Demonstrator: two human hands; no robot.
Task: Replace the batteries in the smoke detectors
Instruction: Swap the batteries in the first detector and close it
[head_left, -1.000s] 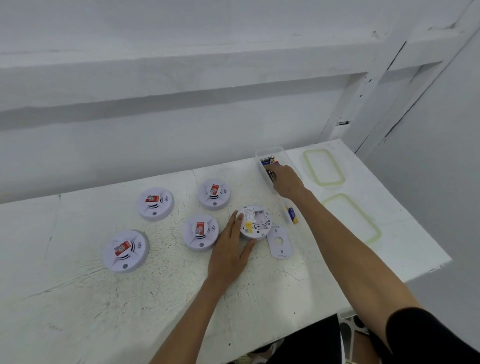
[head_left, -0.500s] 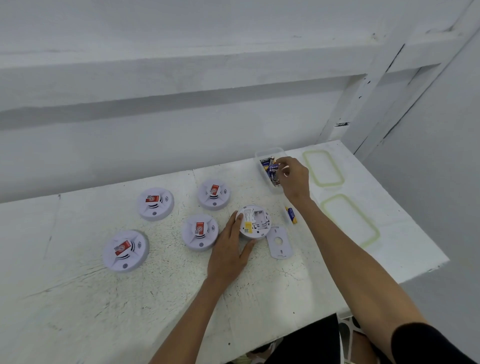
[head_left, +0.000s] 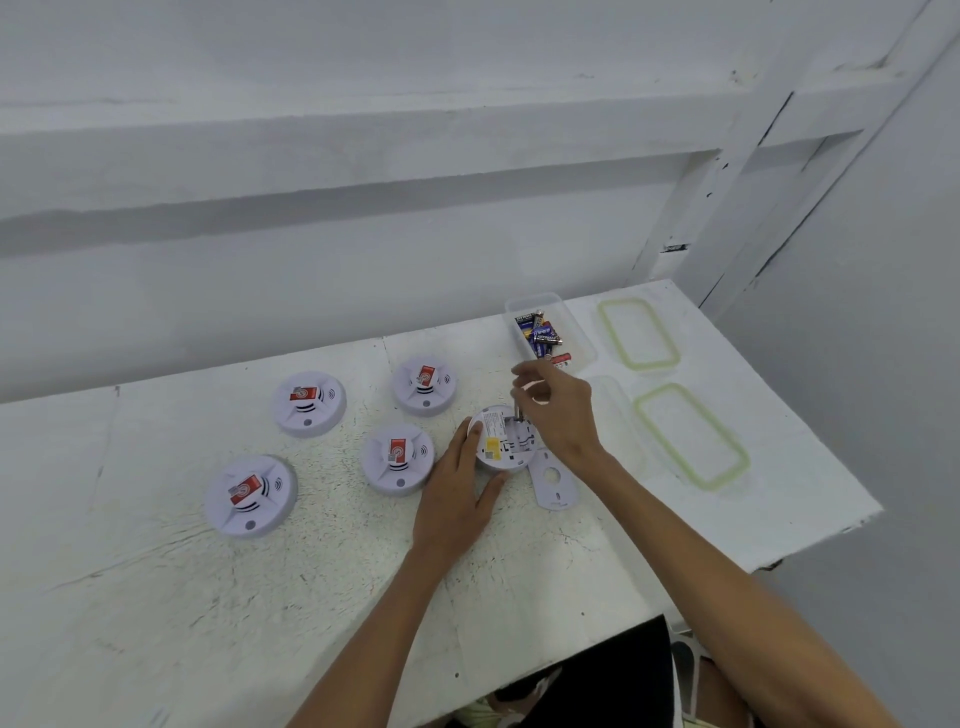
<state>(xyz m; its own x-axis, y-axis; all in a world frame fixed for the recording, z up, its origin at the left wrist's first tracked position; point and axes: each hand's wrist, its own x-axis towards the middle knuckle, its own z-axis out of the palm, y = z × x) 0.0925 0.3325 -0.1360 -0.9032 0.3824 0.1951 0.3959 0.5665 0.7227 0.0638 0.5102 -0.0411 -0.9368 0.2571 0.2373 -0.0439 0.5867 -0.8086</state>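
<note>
1. The white table (head_left: 260, 623) was scuffed and stood against a white wall; everything else lay on its right half.
2. Two clear lids with green seals lay flat near the right edge, the far one (head_left: 638, 332) just beside the box and the near one (head_left: 691, 436) a little apart from it.
3. A clear box (head_left: 577, 332) stood at the far edge of the table, with several batteries (head_left: 540, 335) lying loose inside.
4. Four closed detectors lay face up, each with a red label: one far left (head_left: 309, 404), one far middle (head_left: 425, 385), one near middle (head_left: 398, 458), and one nearest on the left (head_left: 250, 495). They were near each other but did not touch.
5. The open detector (head_left: 504, 441) lay upside down, right of the near middle one, with its battery bay showing.
6. The left hand (head_left: 457, 499) rested on the table against this detector – the fingers were straight along its left rim and the thumb was spread to its near rim. It steadied the detector and did not hold anything.
7. The right hand (head_left: 556, 410) hovered over the open detector with curled fingers, and it pinched one battery.
8. The plate (head_left: 553, 480) of the detector lay flat just beside it, on the near right, partly under the right wrist.
9. The battery (head_left: 518, 410) stood upright in the right fingers – its lower end was at the bay. It was blurred, so I could not tell whether it touched.
</note>
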